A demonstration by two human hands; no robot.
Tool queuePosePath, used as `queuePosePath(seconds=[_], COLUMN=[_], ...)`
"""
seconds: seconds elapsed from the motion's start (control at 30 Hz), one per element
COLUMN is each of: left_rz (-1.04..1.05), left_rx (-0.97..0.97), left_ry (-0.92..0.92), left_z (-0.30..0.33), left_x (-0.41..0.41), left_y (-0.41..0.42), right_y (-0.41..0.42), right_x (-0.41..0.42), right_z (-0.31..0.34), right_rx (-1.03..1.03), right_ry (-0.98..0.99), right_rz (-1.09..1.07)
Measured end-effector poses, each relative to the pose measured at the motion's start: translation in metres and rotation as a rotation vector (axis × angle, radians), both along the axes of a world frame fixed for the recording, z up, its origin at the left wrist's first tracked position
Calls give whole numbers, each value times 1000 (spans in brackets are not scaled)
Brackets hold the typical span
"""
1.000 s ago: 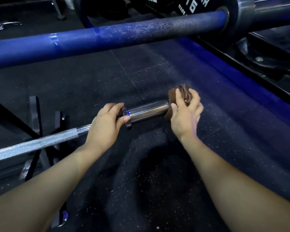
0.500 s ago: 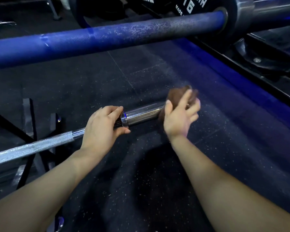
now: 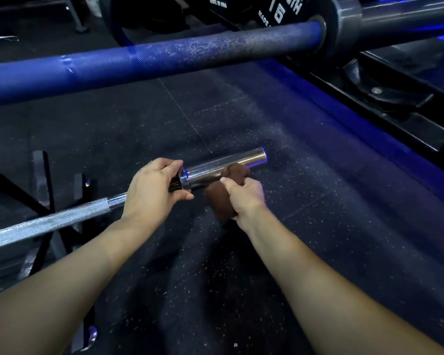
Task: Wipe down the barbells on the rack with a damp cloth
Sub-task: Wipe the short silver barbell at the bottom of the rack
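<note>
- We are in the middle of the wiping: the chrome sleeve [image 3: 223,166] of the silver barbell [image 3: 49,222] is the part under work, while the blue barbell [image 3: 139,58] above it waits.
- Our right hand [image 3: 244,198] is closed on the brown cloth [image 3: 224,198], which is pressed to the near side of the sleeve, about halfway along it.
- Our left hand [image 3: 151,192] is curled around the bar at the collar [image 3: 185,179] and steadies it.
- Next, we think, the cloth should slide to the bare end of the sleeve.
</note>
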State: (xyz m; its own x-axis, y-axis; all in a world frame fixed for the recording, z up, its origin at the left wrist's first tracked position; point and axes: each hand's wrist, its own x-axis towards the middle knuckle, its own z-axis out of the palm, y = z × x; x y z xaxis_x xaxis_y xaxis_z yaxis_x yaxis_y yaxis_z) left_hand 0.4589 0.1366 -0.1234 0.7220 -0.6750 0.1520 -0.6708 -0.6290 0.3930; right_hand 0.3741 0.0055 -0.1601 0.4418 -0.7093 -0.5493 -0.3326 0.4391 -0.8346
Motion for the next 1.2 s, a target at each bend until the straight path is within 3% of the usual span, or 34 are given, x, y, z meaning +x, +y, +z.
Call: queuePosePath(seconds=[0.13,0.27,0.37,0.43,0.5,0.6,0.8,0.9,1.0,1.1,1.2], left_rz=[11,10,13,5,-3,7,-1,-3,-5,9,19], left_rx=[14,20,15,21,14,9,25,42,38,34,26], left_ry=[22,45,56,53,48,60,80,78,80,101,135], left_z=[3,5,7,8,10,8,8,10,9,7,8], left_x=[0,1,0,0,0,0,2,2,3,4,5], left_y=[0,-1,-1,0,1,1,1,1,0,0,0], right_y=[-7,-19,-12,6,20,1,-61,-91,-104,-90,-63], right_x=[-13,-14,5,16,18,11,-3,-14,-52,-67,-46], right_z=[17,51,65,53,39,36,37,31,20,21,42], right_rx=[-83,-295,-513,-740,-1051,-1297,-1133,-833,-708,-738,-901], right_ry=[-76,-214,-214,-126,126,278,381,440,532,443,209], right_rz=[-16,-45,52,261,535,551,451,293,72,-94,-2])
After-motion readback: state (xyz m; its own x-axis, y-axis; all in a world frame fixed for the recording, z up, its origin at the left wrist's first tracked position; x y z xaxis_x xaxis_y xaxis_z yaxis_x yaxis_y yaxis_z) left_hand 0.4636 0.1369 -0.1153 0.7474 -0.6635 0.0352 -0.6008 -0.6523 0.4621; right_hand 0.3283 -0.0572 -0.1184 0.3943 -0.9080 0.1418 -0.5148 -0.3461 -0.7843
